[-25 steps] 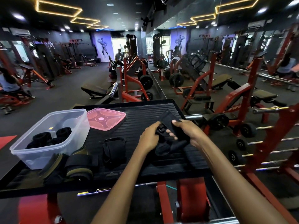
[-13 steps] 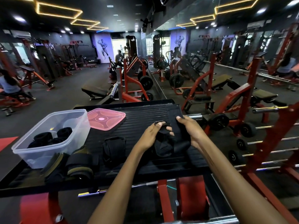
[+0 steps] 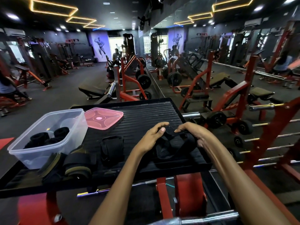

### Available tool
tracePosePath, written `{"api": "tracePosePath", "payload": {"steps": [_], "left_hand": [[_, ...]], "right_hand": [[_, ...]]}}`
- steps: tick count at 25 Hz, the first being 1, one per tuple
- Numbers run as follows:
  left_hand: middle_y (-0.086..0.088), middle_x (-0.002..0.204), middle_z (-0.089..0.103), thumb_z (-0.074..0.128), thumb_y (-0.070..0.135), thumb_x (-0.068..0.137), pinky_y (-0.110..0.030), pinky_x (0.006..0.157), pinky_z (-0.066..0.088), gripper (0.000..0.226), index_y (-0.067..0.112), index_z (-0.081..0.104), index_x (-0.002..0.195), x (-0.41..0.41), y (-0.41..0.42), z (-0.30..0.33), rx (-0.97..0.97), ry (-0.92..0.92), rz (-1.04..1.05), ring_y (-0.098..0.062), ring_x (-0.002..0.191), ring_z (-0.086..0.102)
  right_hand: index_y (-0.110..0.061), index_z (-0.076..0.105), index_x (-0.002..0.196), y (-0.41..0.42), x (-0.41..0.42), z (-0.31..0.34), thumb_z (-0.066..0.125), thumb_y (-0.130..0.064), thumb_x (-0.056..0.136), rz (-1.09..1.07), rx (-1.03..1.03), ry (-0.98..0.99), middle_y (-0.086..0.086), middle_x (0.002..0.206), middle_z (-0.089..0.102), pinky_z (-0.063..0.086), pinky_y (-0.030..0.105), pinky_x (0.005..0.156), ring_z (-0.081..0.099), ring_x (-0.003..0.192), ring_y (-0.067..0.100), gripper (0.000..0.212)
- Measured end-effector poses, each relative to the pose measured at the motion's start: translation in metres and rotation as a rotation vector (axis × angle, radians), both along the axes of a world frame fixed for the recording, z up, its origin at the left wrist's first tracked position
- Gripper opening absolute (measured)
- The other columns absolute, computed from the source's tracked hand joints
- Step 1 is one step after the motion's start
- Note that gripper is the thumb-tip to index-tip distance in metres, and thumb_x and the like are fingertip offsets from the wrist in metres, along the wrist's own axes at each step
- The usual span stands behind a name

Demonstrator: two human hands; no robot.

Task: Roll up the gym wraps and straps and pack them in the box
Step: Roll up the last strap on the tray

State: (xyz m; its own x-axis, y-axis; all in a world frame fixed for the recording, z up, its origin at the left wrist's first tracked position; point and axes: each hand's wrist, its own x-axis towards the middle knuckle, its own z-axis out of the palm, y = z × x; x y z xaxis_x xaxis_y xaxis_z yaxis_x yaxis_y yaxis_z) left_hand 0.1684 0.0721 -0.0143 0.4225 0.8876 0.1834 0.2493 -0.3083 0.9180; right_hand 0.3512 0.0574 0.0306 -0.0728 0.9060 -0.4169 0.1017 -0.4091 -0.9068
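On the ribbed platform (image 3: 146, 111), both hands now press the strap (image 3: 172, 143) lower.

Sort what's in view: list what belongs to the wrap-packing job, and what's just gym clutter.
Job:
- black strap held by left hand and right hand
- clear box with rolled wraps
- pink lid
- black wrap, olive-trimmed wraps

Lying about:
- weight plates
- benches

I look down a dark gym floor (image 3: 68, 95): red weight benches (image 3: 227, 95) beyond the ribbed tabletop (image 3: 146, 114), gold ceiling strips (image 3: 53, 8) above, possibly a mirror wall (image 3: 203, 46) right of it.
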Motion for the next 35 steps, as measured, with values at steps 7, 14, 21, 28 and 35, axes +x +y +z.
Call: {"api": "tracePosePath", "payload": {"steps": [7, 14, 21, 28, 35], "left_hand": [[0.005, 0.135, 0.055, 0.05, 0.028, 0.091, -0.027, 0.11, 0.034, 0.049, 0.024, 0.035, 0.137, 0.001, -0.01, -0.007, 0.069, -0.127, -0.037, -0.011, 0.131, 0.046], [-0.001, 0.145, 0.038, 0.079, 0.026, 0.073, -0.025, 0.103, 0.039, 0.092, 0.024, 0.021, 0.145, -0.001, -0.017, -0.009, 0.068, 0.184, 0.091, -0.011, 0.12, 0.049], [-0.001, 0.091, 0.068, 0.063, 0.009, 0.08, -0.037, 0.087, 0.049, 0.093, 0.028, 0.003, 0.149, 0.005, -0.023, -0.016, 0.184, 0.324, 0.356, -0.023, 0.087, 0.063], [-0.011, 0.099, 0.067, 0.046, 0.008, 0.088, -0.039, 0.081, 0.046, 0.074, 0.044, 0.015, 0.145, 0.0, -0.016, 0.002, 0.232, 0.469, 0.658, -0.036, 0.095, 0.062], [-0.017, 0.126, 0.059, 0.041, 0.013, 0.093, -0.038, 0.093, 0.043, 0.04, 0.028, 0.05, 0.129, -0.034, 0.03, 0.009, -0.186, 0.253, 0.874, -0.036, 0.115, 0.055]], "right_hand": [[-0.004, 0.062, 0.072, 0.001, 0.003, 0.003, 0.055, -0.013, 0.081, 0.033, -0.106, -0.045, 0.007, 0.047, 0.06, 0.05, 0.022, 0.045, 0.055, 0.036, 0.019, 0.014], [-0.002, 0.068, 0.098, 0.006, -0.009, -0.014, 0.06, -0.016, 0.085, -0.014, 0.124, -0.055, 0.012, 0.082, 0.071, 0.053, 0.03, 0.066, 0.066, 0.067, 0.022, 0.021], [-0.013, 0.066, 0.082, 0.013, -0.023, -0.011, 0.065, -0.019, 0.087, 0.117, 0.306, -0.052, 0.001, 0.076, 0.069, 0.051, 0.02, 0.066, 0.066, 0.067, 0.01, 0.008], [-0.022, 0.06, 0.087, 0.034, -0.025, 0.003, 0.057, -0.008, 0.09, -0.164, 0.505, 0.245, -0.008, 0.081, 0.063, 0.038, 0.03, 0.076, 0.056, 0.079, 0.01, 0.015], [-0.012, 0.054, 0.086, 0.031, -0.021, -0.002, 0.039, 0.008, 0.094, -0.199, 0.63, 0.505, -0.01, 0.056, 0.053, 0.046, 0.017, 0.052, 0.044, 0.045, 0.002, 0.026]]}}
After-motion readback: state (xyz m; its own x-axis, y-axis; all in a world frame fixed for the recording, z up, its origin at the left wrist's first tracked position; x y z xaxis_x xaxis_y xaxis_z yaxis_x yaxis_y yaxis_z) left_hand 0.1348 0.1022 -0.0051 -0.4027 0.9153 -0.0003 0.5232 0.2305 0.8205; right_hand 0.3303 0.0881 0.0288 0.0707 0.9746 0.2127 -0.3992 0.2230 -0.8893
